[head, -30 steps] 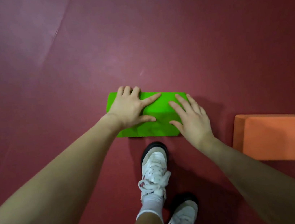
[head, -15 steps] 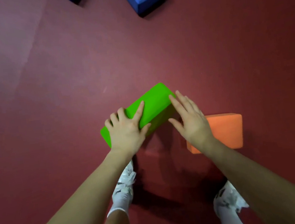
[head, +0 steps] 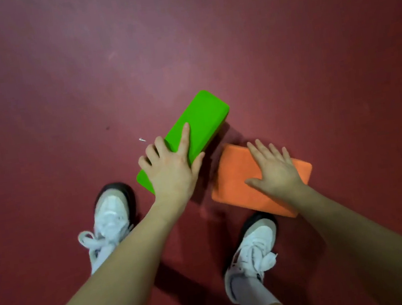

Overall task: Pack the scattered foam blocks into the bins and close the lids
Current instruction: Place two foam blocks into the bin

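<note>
A green foam block (head: 200,118) is tilted just above the red floor, and my left hand (head: 171,172) grips its near end, thumb on the right side and fingers over the left edge. To its right an orange foam block (head: 235,186) lies on the floor. My right hand (head: 272,170) lies flat on top of it with fingers spread, the fingertips reaching its far edge. No bin is in view.
My two feet in white shoes stand on the red floor, the left shoe (head: 112,216) near the green block and the right shoe (head: 254,245) just below the orange block. A small white scrap (head: 142,140) lies left of the green block.
My right hand has left the green block and landed on the orange block. My left hand alone now holds the green block. The view dropped, and the blue blocks went out of sight.
</note>
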Motion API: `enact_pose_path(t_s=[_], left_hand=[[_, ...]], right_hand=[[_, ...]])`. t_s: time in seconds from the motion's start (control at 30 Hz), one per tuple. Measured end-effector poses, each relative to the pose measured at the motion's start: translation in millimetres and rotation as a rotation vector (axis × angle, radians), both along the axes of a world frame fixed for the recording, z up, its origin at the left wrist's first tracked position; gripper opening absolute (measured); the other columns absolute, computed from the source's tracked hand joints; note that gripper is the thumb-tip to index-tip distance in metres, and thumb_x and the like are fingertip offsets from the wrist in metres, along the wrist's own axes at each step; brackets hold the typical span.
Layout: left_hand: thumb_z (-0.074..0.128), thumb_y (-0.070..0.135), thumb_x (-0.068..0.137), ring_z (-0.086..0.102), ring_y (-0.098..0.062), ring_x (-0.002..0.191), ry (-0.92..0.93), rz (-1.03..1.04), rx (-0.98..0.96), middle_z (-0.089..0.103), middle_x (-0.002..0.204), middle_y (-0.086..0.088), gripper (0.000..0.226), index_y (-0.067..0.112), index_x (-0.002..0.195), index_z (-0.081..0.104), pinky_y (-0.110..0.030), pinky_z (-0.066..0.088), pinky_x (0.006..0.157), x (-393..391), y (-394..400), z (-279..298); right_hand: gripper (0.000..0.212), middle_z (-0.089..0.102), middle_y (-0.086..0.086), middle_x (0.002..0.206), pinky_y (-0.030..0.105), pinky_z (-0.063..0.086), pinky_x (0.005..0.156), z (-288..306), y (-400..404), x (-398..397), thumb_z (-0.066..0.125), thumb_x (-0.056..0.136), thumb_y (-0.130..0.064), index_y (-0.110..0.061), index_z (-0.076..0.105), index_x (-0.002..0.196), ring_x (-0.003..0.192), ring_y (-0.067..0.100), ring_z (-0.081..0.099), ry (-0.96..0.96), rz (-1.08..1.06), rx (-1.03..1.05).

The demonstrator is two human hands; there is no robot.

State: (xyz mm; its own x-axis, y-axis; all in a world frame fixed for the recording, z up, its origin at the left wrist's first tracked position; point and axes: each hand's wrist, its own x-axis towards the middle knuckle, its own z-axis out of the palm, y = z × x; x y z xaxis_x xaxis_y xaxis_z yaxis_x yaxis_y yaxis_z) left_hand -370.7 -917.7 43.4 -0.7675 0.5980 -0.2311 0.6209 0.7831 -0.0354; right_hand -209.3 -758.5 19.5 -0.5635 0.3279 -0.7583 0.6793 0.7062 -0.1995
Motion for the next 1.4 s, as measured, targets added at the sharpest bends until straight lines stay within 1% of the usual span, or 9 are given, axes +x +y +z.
enact_pose_path(t_s=[0.33,0.53,0.73,0.8,0.87,0.97,1.07,1.23,1.4], left_hand=[[0.04,0.063,0.082,0.053,-0.036,0.085,-0.015,0.11,0.095,0.054,0.107,-0.024,0.066,0.03,0.139,0.048,-0.042,0.045,0.07,56.2,-30.3,-9.3],[0.039,0.061,0.084,0.056,-0.037,0.09,0.033,0.025,0.085,0.052,0.137,-0.013,0.065,0.026,0.139,0.049,-0.041,0.045,0.07,67.3,-37.3,-15.1],[0.041,0.06,0.084,0.055,-0.038,0.089,0.008,0.072,0.088,0.052,0.137,-0.011,0.064,0.025,0.137,0.05,-0.041,0.044,0.07,79.0,-51.4,-4.3],[0.043,0.06,0.084,0.054,-0.038,0.088,-0.018,0.11,0.085,0.052,0.137,-0.011,0.064,0.025,0.137,0.051,-0.042,0.044,0.07,84.6,-57.1,2.7],[0.045,0.06,0.084,0.053,-0.037,0.087,-0.042,0.146,0.079,0.051,0.138,-0.01,0.065,0.025,0.138,0.05,-0.042,0.043,0.071,89.8,-61.8,9.3],[0.044,0.061,0.083,0.053,-0.038,0.087,-0.047,0.148,0.079,0.052,0.137,-0.011,0.065,0.025,0.138,0.05,-0.042,0.043,0.07,91.2,-65.9,14.8],[0.042,0.061,0.083,0.054,-0.038,0.087,-0.036,0.118,0.088,0.053,0.136,-0.011,0.066,0.024,0.137,0.051,-0.041,0.043,0.07,86.6,-68.2,13.1],[0.04,0.061,0.083,0.053,-0.038,0.087,-0.041,0.126,0.078,0.053,0.136,-0.011,0.067,0.025,0.138,0.05,-0.041,0.042,0.07,87.4,-70.3,9.9],[0.038,0.062,0.082,0.053,-0.038,0.088,-0.07,0.143,0.087,0.052,0.137,-0.011,0.068,0.025,0.137,0.051,-0.042,0.042,0.071,87.7,-77.5,19.7]], right_hand=[[0.103,-0.003,0.004,0.162,0.054,-0.008,0.114,-19.4,-12.9,23.9,0.066,0.083,-0.05,-0.025,-0.005,0.154,0.147,0.037,-0.001,0.05,0.032,0.071],[0.102,0.011,0.007,0.16,0.052,0.004,0.116,-25.3,-24.5,35.2,0.07,0.083,-0.041,-0.021,-0.001,0.154,0.145,0.036,0.01,0.114,0.034,0.167],[0.087,0.05,0.012,0.134,0.044,0.02,0.097,-6.2,-51.1,60.6,0.081,0.071,-0.026,-0.01,0.038,0.145,0.116,0.036,0.047,0.314,-0.001,0.279],[0.076,0.058,0.014,0.116,0.043,0.026,0.087,3.6,-59.2,67.8,0.086,0.064,-0.025,-0.01,0.055,0.131,0.098,0.034,0.05,0.405,0.029,0.338],[0.064,0.057,0.016,0.116,0.048,0.034,0.09,12.1,-60.5,73.4,0.087,0.062,-0.025,-0.014,0.063,0.121,0.102,0.036,0.049,0.448,0.069,0.347],[0.057,0.024,0.02,0.154,0.061,0.011,0.11,24.2,-52.3,69.5,0.076,0.075,-0.035,-0.024,0.056,0.127,0.141,0.045,0.019,0.318,0.147,0.205],[0.063,-0.008,0.01,0.161,0.061,0.001,0.113,26.9,-45.5,62.4,0.062,0.086,-0.049,-0.031,0.035,0.14,0.148,0.033,-0.001,0.173,0.224,0.078],[0.067,0.0,0.005,0.162,0.052,0.022,0.108,29.5,-43.9,67.4,0.049,0.093,-0.052,-0.041,0.015,0.149,0.144,0.029,0.014,0.186,0.365,0.143],[0.065,0.013,0.01,0.158,0.058,0.013,0.112,41.0,-53.3,65.7,0.049,0.096,-0.042,-0.046,0.012,0.15,0.14,0.033,0.018,0.196,0.375,0.103]])
